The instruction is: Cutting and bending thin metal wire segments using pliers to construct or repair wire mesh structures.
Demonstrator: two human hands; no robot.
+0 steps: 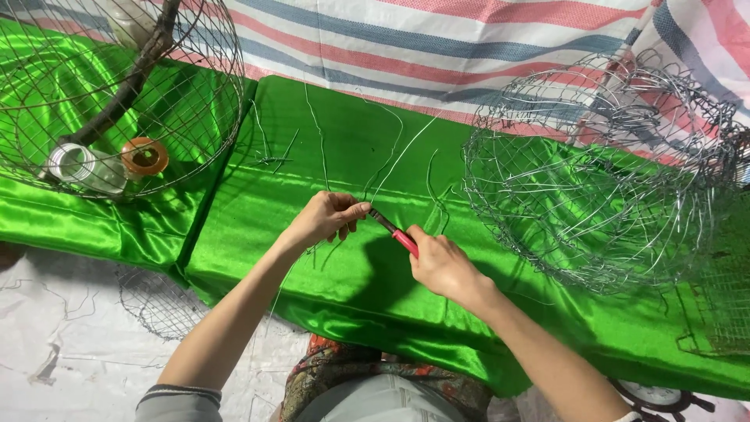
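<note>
Left hand [326, 219] pinches thin wires [391, 160] running far-right, while right hand [441, 264] grips red-handled pliers [394, 232] whose nose points left at that pinch.

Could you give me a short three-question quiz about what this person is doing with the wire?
1. True or false: the right hand holds a red-handled tool.
2. What does the left hand pinch? A) thin wire strands B) a roll of tape C) a cup
3. Which side of the green cloth bears the pile of loose wire mesh baskets: the person's left or right?

Key
1. True.
2. A; the strands run up from the fingers across the cloth.
3. Right; a round wire cage sits on the left.
</note>
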